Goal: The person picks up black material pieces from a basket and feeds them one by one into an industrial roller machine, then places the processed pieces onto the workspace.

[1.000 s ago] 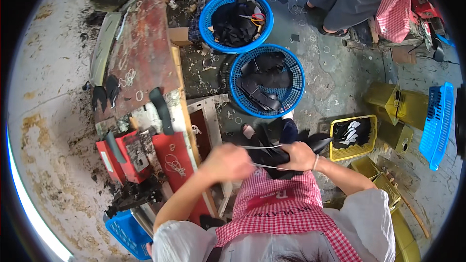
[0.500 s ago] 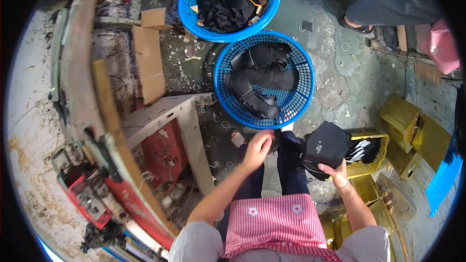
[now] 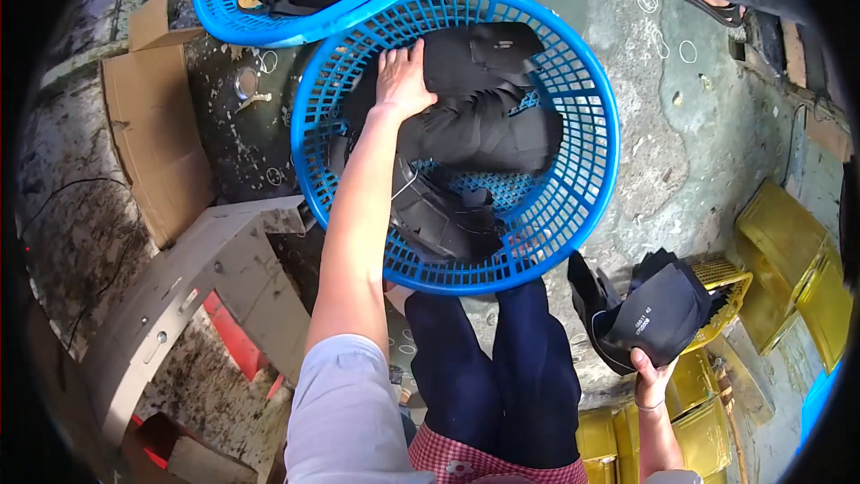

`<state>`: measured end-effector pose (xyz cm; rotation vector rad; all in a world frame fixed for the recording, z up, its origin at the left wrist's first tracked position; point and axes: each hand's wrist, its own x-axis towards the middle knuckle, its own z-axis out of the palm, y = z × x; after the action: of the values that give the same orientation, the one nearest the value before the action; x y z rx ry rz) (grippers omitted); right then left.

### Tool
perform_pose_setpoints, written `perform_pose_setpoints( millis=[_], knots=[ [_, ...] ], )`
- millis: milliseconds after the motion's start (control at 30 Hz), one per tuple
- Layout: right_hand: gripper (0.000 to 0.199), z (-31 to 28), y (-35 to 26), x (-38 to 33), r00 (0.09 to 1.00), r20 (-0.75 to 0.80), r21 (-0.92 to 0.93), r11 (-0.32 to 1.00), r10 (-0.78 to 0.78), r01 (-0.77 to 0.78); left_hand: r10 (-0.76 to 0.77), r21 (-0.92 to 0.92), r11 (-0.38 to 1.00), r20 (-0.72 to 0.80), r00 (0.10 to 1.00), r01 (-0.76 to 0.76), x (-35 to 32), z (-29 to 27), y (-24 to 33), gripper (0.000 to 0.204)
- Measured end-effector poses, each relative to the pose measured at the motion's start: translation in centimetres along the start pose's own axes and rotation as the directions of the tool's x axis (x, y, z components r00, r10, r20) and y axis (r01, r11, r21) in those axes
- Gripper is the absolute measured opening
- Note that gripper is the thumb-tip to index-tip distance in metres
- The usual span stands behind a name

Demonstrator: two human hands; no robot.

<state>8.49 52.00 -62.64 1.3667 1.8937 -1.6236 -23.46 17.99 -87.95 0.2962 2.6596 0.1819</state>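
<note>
Currently the left hand (image 3: 400,81) rests palm-down, fingers spread, on black pieces (image 3: 484,125) in the blue basket (image 3: 591,116), nothing gripped. Right hand (image 3: 651,376) clasps a black stack (image 3: 658,318) from below, beside the basket. Pieces look light, limp and flexible; pinch one at an edge, supporting the fold.

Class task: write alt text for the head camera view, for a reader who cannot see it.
Seen from above, a person's left hand reaches into a round blue basket and rests on black pieces piled inside, while the right hand holds a stack of black pieces above a yellow crate. A second blue basket sits beyond, on a stained concrete floor.
</note>
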Motion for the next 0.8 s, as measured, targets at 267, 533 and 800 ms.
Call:
perform_pose_setpoints(
  millis=[267, 533, 800],
  knots=[
    [0.076, 1.9, 0.5, -0.4, 0.993, 0.115, 0.111, 0.993, 0.024, -0.037, 0.384, -0.154, 0.897, -0.197, 0.902, -0.415, -8.6, -2.9, 4.8, 0.079],
    [0.071, 3.4, 0.9, -0.3, 0.987, 0.160, 0.081, 0.996, 0.019, -0.033, 0.088, -0.152, 0.988, 0.404, 0.911, -0.028, -6.5, 2.6, 0.9, 0.120],
    [0.068, 4.4, -0.6, 0.6, 0.992, 0.120, -0.009, 1.000, 0.031, -0.030, 0.240, 0.001, 0.963, 0.445, 0.863, -0.269, -7.8, 2.0, 4.2, 0.073]
  ],
)
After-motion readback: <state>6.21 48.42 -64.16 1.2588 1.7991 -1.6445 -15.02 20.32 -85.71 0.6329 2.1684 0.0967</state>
